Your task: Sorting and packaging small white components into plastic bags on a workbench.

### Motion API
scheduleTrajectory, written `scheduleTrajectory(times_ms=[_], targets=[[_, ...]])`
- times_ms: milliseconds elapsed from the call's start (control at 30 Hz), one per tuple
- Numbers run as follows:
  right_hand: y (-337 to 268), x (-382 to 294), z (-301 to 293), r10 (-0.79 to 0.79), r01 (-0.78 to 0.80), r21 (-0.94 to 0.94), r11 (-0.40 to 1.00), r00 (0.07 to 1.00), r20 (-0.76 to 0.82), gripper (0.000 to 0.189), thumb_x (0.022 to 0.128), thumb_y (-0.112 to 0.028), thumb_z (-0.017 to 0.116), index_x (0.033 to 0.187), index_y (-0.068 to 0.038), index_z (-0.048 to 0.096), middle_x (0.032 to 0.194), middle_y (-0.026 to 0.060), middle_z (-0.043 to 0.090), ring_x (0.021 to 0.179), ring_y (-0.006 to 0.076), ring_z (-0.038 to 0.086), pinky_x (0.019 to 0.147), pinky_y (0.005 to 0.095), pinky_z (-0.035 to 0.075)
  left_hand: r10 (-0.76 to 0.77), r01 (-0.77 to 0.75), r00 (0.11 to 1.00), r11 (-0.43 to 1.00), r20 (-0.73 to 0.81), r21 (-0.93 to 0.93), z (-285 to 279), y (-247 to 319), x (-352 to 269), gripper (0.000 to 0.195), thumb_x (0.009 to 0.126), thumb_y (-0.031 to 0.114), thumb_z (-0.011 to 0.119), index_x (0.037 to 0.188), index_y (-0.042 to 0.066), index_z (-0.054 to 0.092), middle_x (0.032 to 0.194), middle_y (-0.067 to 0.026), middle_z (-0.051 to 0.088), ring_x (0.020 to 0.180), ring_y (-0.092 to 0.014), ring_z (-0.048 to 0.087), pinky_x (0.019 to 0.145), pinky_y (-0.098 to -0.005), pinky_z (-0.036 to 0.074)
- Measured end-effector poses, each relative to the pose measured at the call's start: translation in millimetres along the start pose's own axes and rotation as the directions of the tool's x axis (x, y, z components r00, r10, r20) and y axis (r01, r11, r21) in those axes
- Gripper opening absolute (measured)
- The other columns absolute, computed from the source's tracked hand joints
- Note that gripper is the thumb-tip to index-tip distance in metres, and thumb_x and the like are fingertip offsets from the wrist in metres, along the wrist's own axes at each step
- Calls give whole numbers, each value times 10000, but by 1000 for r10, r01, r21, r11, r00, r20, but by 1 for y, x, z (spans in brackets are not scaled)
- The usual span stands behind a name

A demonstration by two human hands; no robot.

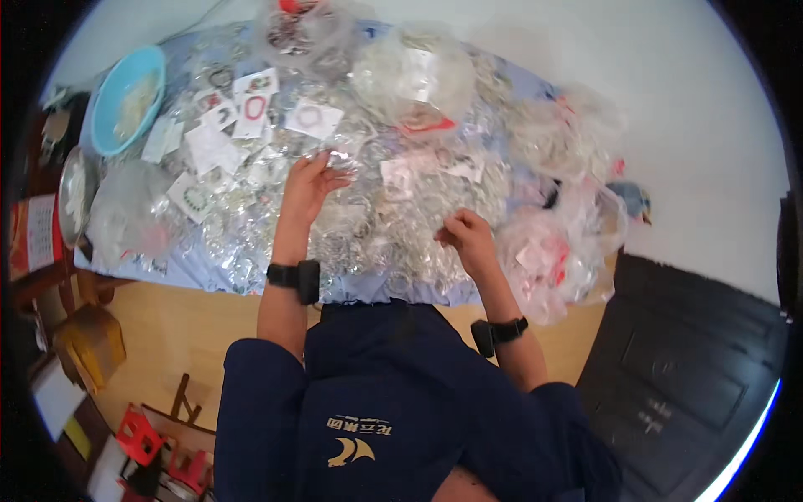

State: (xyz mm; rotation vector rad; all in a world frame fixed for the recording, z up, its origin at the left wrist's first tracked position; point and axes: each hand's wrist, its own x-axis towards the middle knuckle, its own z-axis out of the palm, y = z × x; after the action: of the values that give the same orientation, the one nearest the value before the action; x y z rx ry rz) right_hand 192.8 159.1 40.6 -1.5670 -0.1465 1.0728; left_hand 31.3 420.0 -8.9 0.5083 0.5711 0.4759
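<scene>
My left hand (313, 181) is raised over the pile, a shiny clear plastic packet (340, 162) between its thumb and fingers; the packet's contents are too blurred to tell. To the right, my right hand (467, 237) hovers at the pile's near right part with its fingers curled inward. Whether anything sits in those fingers is hidden. Beneath both hands spreads a thick heap of small clear plastic packets (401, 235). White cards lie on it, one with a pale pink bracelet (308, 117) and another with a red bracelet (255, 107).
A blue basin (100, 128) stands at the far left, above a metal bowl (65, 194). Filled plastic bags (135, 207) flank the heap on the left, and more bags (546, 257) on the right. A large bag (382, 75) sits behind. Patterned cloth (188, 276) covers the table.
</scene>
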Motion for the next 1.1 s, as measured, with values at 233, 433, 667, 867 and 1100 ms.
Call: scheduleTrajectory(times_ms=[233, 433, 667, 867, 1100], targets=[[-16, -19, 4, -90, 47, 328, 943, 989, 119, 107, 874, -139, 574, 814, -53, 556, 719, 99, 632, 645, 166, 601, 576, 268, 449, -15, 8, 994, 998, 112, 60, 16, -12, -41, 195, 895, 122, 541, 1016, -28, 575, 931, -127, 640, 793, -267, 668, 656, -361, 572], [-12, -53, -8, -131, 118, 273, 955, 991, 29, 129, 859, -166, 599, 807, -53, 565, 725, 96, 637, 634, 153, 605, 579, 264, 472, -81, 44, 986, 970, 147, 238, 40, -28, -47, 252, 901, 164, 539, 1095, 4, 557, 923, -81, 640, 752, -213, 656, 626, -356, 566], [13, -80, -34, -113, 120, 100, 988, 991, -72, 143, 834, -162, 602, 825, -20, 585, 678, 76, 625, 599, 132, 604, 543, 254, 470, -143, 105, 980, 962, 139, 252, 57, -38, -70, 242, 910, 169, 514, 1102, 30, 562, 912, -69, 647, 753, -195, 654, 598, -352, 564], [13, -79, -51, -117, 118, 13, 993, 992, -49, 135, 818, -155, 611, 796, -24, 590, 685, 63, 618, 597, 133, 612, 506, 254, 450, -166, 103, 976, 924, 142, 368, 63, -44, -94, 255, 903, 152, 524, 1115, 14, 552, 866, -87, 638, 717, -184, 648, 532, -343, 567], [11, -75, -61, -196, 184, -218, 959, 980, -36, 232, 850, -257, 563, 869, -31, 608, 784, 63, 642, 610, 149, 633, 491, 275, 463, -130, 86, 990, 882, 63, 464, 100, -54, -149, 222, 916, 173, 498, 1068, 24, 562, 885, -93, 641, 775, -198, 643, 649, -369, 556]])
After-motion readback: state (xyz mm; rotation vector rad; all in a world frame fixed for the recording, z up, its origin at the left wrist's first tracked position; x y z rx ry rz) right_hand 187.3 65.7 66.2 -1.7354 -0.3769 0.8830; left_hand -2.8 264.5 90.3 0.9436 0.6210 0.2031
